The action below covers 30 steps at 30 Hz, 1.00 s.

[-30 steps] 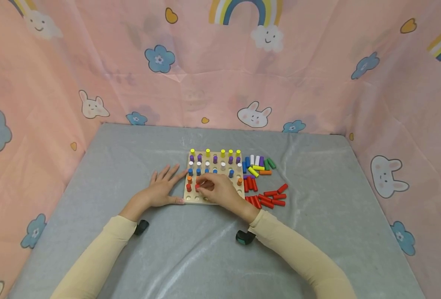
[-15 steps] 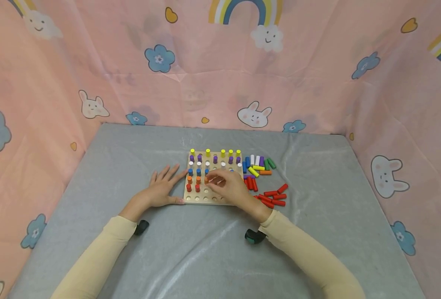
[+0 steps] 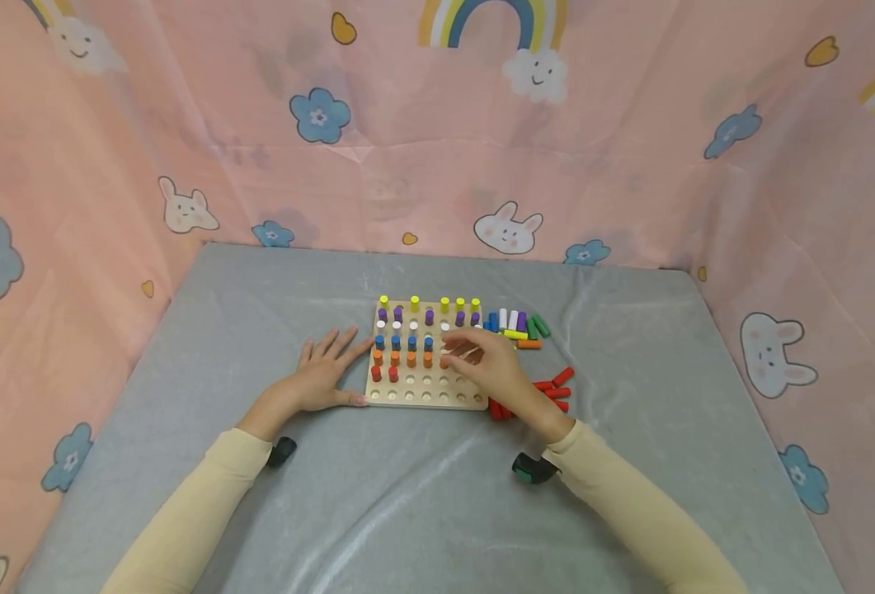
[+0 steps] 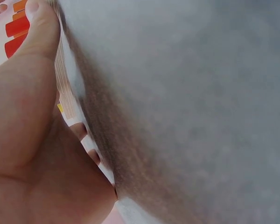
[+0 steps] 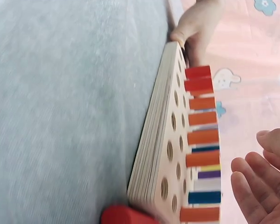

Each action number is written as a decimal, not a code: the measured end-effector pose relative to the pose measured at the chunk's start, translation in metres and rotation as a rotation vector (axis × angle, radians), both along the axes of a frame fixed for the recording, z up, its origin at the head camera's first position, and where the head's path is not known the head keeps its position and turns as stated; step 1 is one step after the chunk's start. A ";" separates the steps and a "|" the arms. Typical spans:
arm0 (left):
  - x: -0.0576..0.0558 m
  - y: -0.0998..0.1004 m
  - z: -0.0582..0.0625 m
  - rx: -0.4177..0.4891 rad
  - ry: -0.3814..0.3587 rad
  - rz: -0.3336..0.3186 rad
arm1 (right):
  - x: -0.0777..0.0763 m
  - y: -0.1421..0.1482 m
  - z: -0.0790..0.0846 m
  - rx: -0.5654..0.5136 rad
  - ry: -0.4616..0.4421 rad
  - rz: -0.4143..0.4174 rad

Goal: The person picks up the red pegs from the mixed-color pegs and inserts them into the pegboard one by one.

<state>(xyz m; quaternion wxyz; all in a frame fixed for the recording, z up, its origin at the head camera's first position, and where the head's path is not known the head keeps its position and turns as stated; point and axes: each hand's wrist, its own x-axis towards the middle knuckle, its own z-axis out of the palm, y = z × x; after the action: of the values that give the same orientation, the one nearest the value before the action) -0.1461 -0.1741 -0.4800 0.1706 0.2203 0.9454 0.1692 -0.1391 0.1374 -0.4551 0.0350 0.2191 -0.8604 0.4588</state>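
A light wooden pegboard [image 3: 407, 402] lies on the table, with rows of yellow, purple, white, blue, orange and red pegs standing in its holes. My left hand [image 3: 314, 379] lies flat with spread fingers at the board's left edge, its thumb touching the near left corner. Above the right part of the board hovers my right hand [image 3: 491, 367], fingers loosely bent, near an orange peg [image 3: 444, 362]. In the right wrist view the right hand's fingers [image 5: 256, 175] stand apart from the orange pegs [image 5: 203, 137], and nothing shows between them. Two red pegs [image 3: 393, 374] stand at the left.
Loose red pegs [image 3: 558, 393] lie right of the board, partly behind my right forearm. Farther back lie loose blue, white, purple, yellow, orange and green pegs [image 3: 539, 326]. A grey cloth [image 3: 407, 495] covers the table, and pink printed curtains [image 3: 407, 165] surround it.
My right hand has left the second red peg and moved right along the board, uncovering more orange and blue pegs. The left hand has stayed in place.
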 end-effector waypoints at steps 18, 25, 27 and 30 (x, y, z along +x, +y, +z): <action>0.001 -0.002 0.001 0.018 -0.009 0.005 | -0.004 0.049 -0.008 0.093 -0.064 -0.108; 0.002 -0.003 0.001 0.018 -0.007 0.007 | -0.005 0.059 -0.017 0.133 -0.043 -0.121; 0.001 -0.002 0.001 0.017 -0.007 0.008 | -0.005 0.062 -0.019 0.134 -0.043 -0.124; 0.001 -0.002 0.001 0.019 -0.013 0.008 | -0.005 0.065 -0.022 0.138 -0.051 -0.132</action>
<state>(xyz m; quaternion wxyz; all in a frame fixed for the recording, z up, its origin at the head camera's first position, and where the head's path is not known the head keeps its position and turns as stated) -0.1455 -0.1762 -0.4787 0.1738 0.2170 0.9435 0.1803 -0.1437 0.2028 -0.4775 0.0279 0.1520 -0.9031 0.4007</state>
